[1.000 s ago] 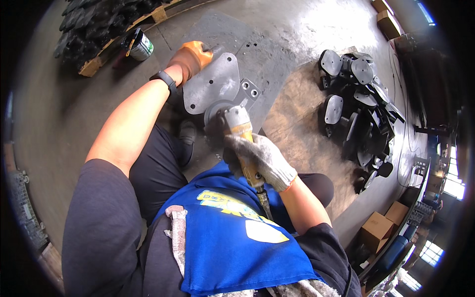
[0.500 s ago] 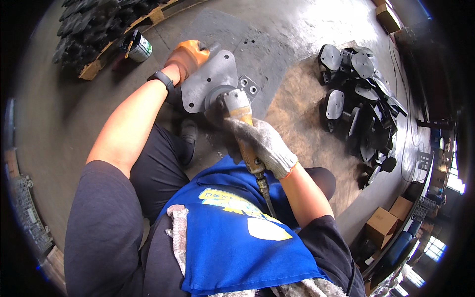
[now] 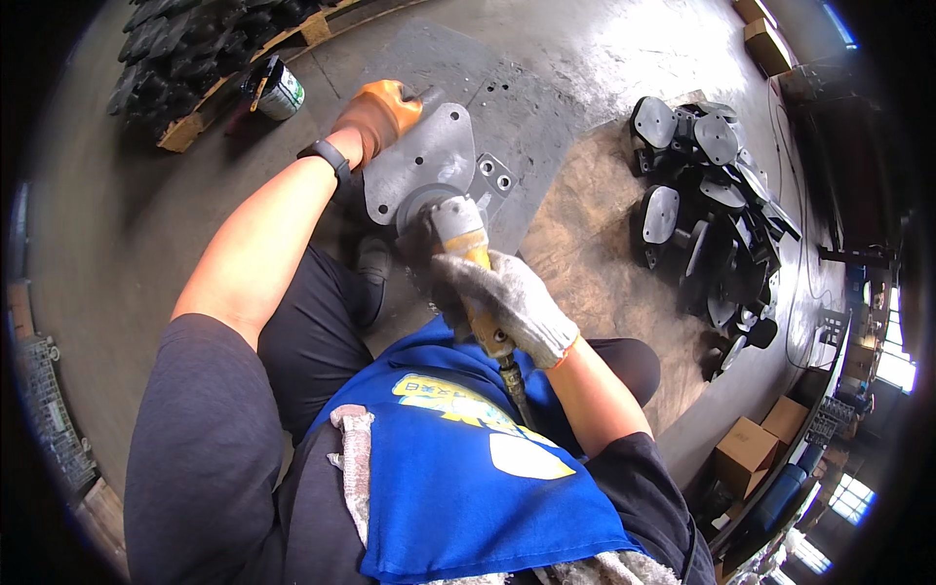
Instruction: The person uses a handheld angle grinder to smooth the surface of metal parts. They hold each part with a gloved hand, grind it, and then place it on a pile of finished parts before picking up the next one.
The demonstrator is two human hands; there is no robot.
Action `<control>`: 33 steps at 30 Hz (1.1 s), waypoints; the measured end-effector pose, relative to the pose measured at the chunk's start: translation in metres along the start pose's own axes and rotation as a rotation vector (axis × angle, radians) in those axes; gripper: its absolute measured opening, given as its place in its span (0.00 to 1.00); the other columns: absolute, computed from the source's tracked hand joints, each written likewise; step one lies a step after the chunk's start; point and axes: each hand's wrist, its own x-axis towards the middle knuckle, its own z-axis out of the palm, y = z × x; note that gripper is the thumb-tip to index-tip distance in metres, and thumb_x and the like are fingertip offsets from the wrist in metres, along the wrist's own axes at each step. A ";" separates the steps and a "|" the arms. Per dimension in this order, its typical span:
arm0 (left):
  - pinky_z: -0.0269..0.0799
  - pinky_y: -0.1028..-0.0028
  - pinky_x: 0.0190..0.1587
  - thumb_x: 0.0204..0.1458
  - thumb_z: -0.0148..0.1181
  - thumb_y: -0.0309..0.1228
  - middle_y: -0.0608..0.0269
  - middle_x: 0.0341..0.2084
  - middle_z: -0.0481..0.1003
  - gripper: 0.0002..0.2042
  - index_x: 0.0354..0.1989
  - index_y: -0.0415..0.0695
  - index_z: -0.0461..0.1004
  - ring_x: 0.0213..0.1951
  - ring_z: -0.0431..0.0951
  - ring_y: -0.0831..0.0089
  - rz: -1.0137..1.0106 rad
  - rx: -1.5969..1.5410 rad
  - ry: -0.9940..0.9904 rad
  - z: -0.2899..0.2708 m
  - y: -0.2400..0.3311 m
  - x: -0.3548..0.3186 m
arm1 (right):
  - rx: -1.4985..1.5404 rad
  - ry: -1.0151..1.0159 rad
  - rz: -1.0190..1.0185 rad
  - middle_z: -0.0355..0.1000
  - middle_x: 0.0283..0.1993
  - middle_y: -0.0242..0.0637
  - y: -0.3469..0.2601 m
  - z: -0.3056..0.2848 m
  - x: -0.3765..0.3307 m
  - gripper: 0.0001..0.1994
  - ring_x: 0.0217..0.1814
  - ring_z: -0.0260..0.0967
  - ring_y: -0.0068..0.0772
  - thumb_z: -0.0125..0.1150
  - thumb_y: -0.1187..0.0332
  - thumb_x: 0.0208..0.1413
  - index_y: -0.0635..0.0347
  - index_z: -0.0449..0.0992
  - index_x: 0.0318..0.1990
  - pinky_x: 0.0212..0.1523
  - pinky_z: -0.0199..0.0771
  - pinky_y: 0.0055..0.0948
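A grey metal bracket (image 3: 429,148) with a rounded, holed plate is in front of me, near the floor. My left hand (image 3: 382,115), in an orange and brown glove, is closed on the far left side of this bracket; the exact grip is partly hidden. A smaller plate with two holes (image 3: 494,176) shows beside its right edge. My right hand (image 3: 515,300), in a whitish knit glove, wraps round the yellow body of an angle grinder (image 3: 458,222). The grinder's disc (image 3: 421,203) lies over the plate's near edge, and whether it touches is unclear.
Similar dark brackets (image 3: 717,210) lie heaped to the right, by a brown sheet (image 3: 575,219). At the far left a bucket (image 3: 281,95) stands beside a wooden pallet (image 3: 182,134) stacked with dark parts (image 3: 185,54). Cardboard boxes (image 3: 746,454) sit at the lower right.
The grinder and my right hand have shifted slightly toward me and left along the plate. My left hand keeps its hold on the bracket, which stays almost in place.
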 end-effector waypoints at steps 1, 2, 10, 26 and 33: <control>0.73 0.63 0.53 0.53 0.57 0.46 0.44 0.47 0.77 0.24 0.50 0.40 0.77 0.50 0.77 0.49 0.010 0.009 0.008 0.000 0.000 0.000 | -0.005 0.022 0.009 0.72 0.28 0.34 -0.002 -0.001 0.001 0.20 0.22 0.71 0.26 0.63 0.54 0.60 0.65 0.73 0.44 0.22 0.72 0.24; 0.73 0.63 0.53 0.53 0.56 0.46 0.44 0.47 0.77 0.24 0.50 0.40 0.77 0.50 0.77 0.49 0.021 0.018 0.016 0.000 -0.001 -0.001 | 0.081 0.008 0.001 0.73 0.29 0.34 -0.005 -0.001 -0.002 0.20 0.23 0.71 0.25 0.63 0.54 0.60 0.65 0.74 0.45 0.23 0.72 0.24; 0.73 0.62 0.53 0.53 0.56 0.47 0.43 0.47 0.77 0.25 0.51 0.40 0.76 0.50 0.77 0.49 0.003 0.045 0.017 -0.004 0.005 -0.006 | -0.040 0.065 0.038 0.74 0.29 0.34 -0.007 0.001 -0.006 0.18 0.24 0.72 0.24 0.63 0.56 0.60 0.64 0.75 0.44 0.24 0.72 0.22; 0.74 0.62 0.51 0.53 0.56 0.47 0.43 0.45 0.78 0.24 0.49 0.39 0.78 0.48 0.78 0.47 0.024 0.018 0.022 -0.002 0.004 -0.006 | 0.070 0.008 0.026 0.73 0.29 0.36 -0.010 0.001 -0.006 0.21 0.22 0.72 0.30 0.64 0.53 0.59 0.65 0.73 0.44 0.21 0.74 0.27; 0.74 0.62 0.50 0.53 0.56 0.49 0.43 0.43 0.79 0.24 0.47 0.39 0.78 0.46 0.79 0.48 0.032 0.010 0.055 0.000 0.003 -0.005 | 0.170 0.036 -0.023 0.71 0.28 0.38 -0.005 -0.007 0.003 0.20 0.24 0.73 0.31 0.65 0.54 0.58 0.65 0.73 0.43 0.21 0.74 0.29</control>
